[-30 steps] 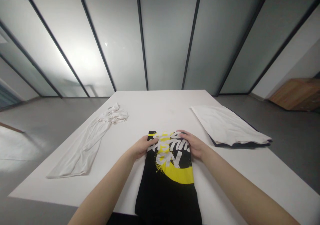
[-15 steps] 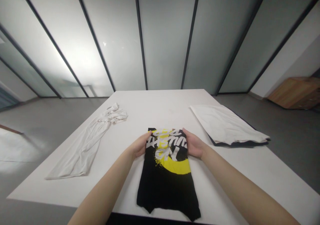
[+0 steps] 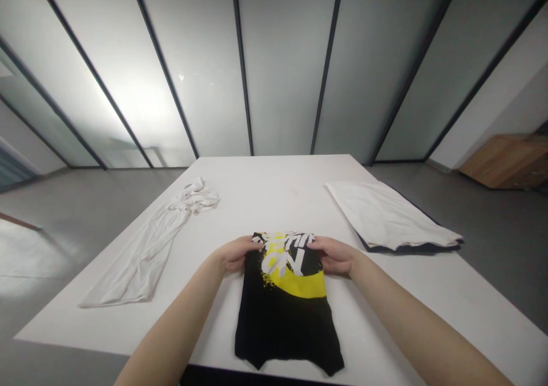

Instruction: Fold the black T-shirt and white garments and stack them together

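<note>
In the head view a black T-shirt with yellow and white print lies folded narrow at the near middle of the table. Its far end is gripped at both corners. My left hand pinches the left corner, thumb on top and fingers curled beneath. At the right corner my right hand does the same. The print faces up, its lettering partly cut off at the far edge. The cloth under the fingers is hidden.
A crumpled white garment lies stretched along the left side of the white table. To the right are a folded white garment and dark cloth beneath it. Frosted glass panels stand behind; a wooden cabinet is at far right.
Both hands have drawn the far end of the T-shirt slightly toward me. Less of the lettering shows, and the thumbs lie further in over the cloth. The other garments have not moved.
</note>
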### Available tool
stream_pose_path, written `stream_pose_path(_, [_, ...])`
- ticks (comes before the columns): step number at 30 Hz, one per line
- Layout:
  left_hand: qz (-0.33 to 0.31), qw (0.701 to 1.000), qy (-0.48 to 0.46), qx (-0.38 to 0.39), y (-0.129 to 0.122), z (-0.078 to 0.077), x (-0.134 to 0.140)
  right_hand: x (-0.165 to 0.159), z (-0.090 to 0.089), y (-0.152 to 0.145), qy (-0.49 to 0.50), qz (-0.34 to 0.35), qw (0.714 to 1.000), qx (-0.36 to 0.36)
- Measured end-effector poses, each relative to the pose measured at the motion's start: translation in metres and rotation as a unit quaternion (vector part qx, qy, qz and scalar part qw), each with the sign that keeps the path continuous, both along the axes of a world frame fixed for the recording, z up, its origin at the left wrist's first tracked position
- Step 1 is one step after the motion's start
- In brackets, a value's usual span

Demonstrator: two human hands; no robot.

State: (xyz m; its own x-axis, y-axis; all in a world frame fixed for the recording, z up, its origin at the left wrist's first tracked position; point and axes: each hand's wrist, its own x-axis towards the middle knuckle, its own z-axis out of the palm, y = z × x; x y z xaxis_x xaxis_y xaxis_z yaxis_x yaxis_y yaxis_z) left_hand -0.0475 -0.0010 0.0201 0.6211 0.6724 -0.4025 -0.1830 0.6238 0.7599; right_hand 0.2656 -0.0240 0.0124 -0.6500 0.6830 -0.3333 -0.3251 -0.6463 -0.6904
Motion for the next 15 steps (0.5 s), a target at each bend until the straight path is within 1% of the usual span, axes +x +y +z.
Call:
stream_pose_path(1, [0.007, 1.0, 0.005, 0.016, -0.0015, 0.0013, -0.0006, -0.0005, -0.0007, -0.0001, 0.002, -0.014, 1.0, 0.011])
stream_pose_path(2, [0.032, 0.999, 0.004, 0.032, -0.0025, 0.0026, -0.0004, -0.0017, -0.0005, 0.0005, 0.01, -0.042, 0.999, 0.019])
stream_pose_path(4, [0.11, 0.992, -0.009, 0.054, -0.0031, 0.0052, 0.0012, -0.004, 0.0015, 0.0037, 0.031, -0.102, 0.994, 0.021])
stream_pose_path(5, [0.136, 0.989, -0.015, 0.053, -0.003, 0.0063, 0.0019, -0.0042, 0.0026, 0.0055, 0.037, -0.115, 0.993, 0.013])
stream_pose_path(6, [0.142, 0.989, -0.018, 0.045, -0.0029, 0.0072, 0.0023, -0.0035, 0.0033, 0.0068, 0.035, -0.109, 0.993, 0.002])
stream_pose_path(7, [0.125, 0.991, -0.018, 0.034, -0.0031, 0.0078, 0.0024, -0.0021, 0.0034, 0.0074, 0.026, -0.089, 0.996, -0.01])
stream_pose_path(8, [0.093, 0.995, -0.016, 0.024, -0.0036, 0.0081, 0.0022, -0.0004, 0.0029, 0.007, 0.011, -0.061, 0.998, -0.019])
stream_pose_path(10, [0.034, 0.999, -0.01, 0.025, -0.0053, 0.0074, 0.0024, 0.0021, 0.0008, 0.0046, -0.019, -0.017, 1.0, -0.017])
stream_pose_path(11, [0.029, 0.999, -0.006, 0.036, -0.0059, 0.0066, 0.0031, 0.0022, -0.0001, 0.0033, -0.027, -0.011, 1.0, -0.006])
stream_pose_path(12, [0.047, 0.998, -0.003, 0.051, -0.0061, 0.0056, 0.0042, 0.0014, -0.0005, 0.0026, -0.027, -0.023, 0.999, 0.008])
stream_pose_path(15, [0.16, 0.984, -0.004, 0.081, -0.0036, 0.0037, 0.0078, -0.0027, 0.002, 0.0049, 0.005, -0.105, 0.994, 0.042])
